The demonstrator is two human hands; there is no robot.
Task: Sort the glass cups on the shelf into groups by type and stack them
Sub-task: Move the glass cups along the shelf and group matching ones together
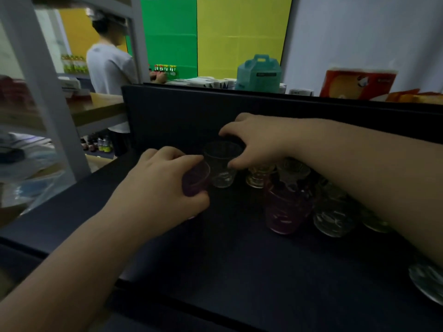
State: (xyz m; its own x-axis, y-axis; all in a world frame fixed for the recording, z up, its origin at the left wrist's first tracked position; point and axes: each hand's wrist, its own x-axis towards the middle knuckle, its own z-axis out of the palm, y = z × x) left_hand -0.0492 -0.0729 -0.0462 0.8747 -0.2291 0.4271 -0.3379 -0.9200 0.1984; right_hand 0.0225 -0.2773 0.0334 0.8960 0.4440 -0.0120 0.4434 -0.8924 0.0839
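Observation:
On the dark shelf [227, 255] my left hand [163, 188] is wrapped around a purple glass cup [196, 178], fingers over its rim. Just to its right stands a clear ribbed cup [221, 168], and my right hand [256, 144] grips its rim from above with thumb and fingers. Further right are an amber footed cup [257, 178], a clear fluted cup [292, 171] sitting in a larger purple cup [285, 209], and a clear round cup [333, 216]. My right forearm hides part of another clear cup [374, 221].
A glass dish [426, 281] lies at the shelf's right edge. The shelf's dark back wall [191, 111] rises just behind the cups. Beyond it are a teal box [259, 73] and a red package [357, 82]. A person [107, 68] stands at the back left by a grey rack [40, 87].

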